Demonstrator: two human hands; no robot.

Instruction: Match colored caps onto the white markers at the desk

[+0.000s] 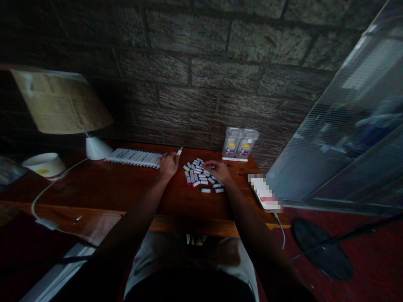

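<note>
A white marker (179,151) with its tip pointing up is gripped in my left hand (169,165), just beside the right end of a row of white markers (135,157) laid side by side on the wooden table (126,191). Over to the right, small white marker caps (195,176) with coloured ends lie in a loose pile. My right hand (219,171) reaches over the upper right part of this pile, its fingertips bent together at a cap. That cap is mostly hidden by the fingers.
Two clear plastic cases (239,142) stand by the brick wall. A lamp (96,147) and a white paper cup (44,165) are at the left, with a cable (39,197) running past. A blurred-out device (264,193) lies near the right edge.
</note>
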